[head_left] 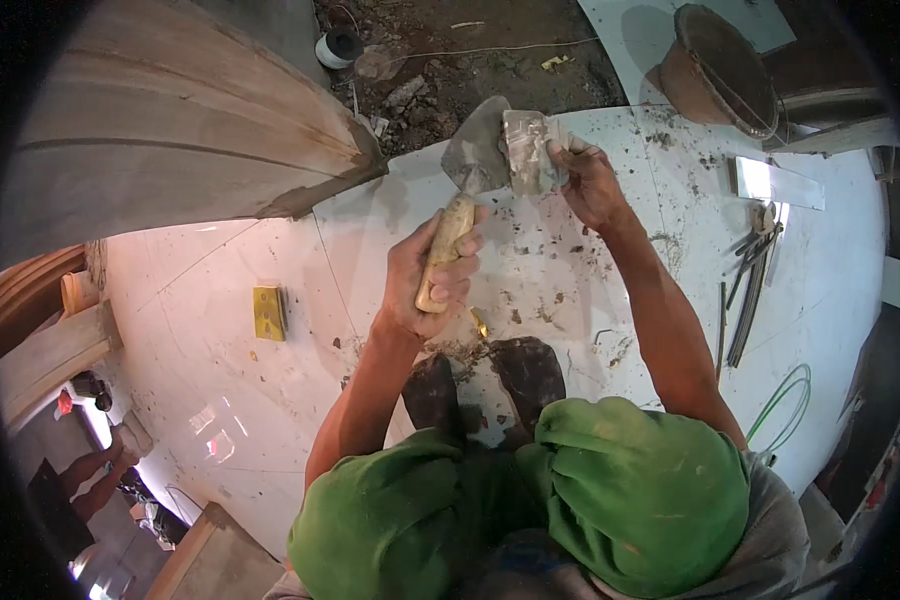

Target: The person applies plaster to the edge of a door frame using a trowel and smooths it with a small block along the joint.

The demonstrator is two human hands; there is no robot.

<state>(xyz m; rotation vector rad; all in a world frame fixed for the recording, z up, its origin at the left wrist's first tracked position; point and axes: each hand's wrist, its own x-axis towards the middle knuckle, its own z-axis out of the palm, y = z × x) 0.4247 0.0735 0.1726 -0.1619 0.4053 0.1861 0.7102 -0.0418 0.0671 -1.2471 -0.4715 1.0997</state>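
Note:
My left hand [407,275] is wrapped round the wooden handle of a trowel [477,145], its pointed grey blade tilted up and away from me. Pinched in my right hand [594,188] is a flat, pale rectangular piece [525,150], smeared with mortar; its exact kind I cannot make out. The piece sits right beside the trowel blade, and whether their edges touch is unclear. Both are held above a light tiled floor [360,235] strewn with crumbs of dirt. Between my hands and my dark boots [527,375] lies a small shiny yellow scrap [479,323].
A concrete-like pillar base [210,170] stands at left, with bare rubble ground [490,60] and a spool [339,47] beyond. A yellow box [269,313] lies left. To the right are a dirty bucket [692,80], metal bars [753,300] and green wire [798,390]. Another person's arm [90,480] shows lower left.

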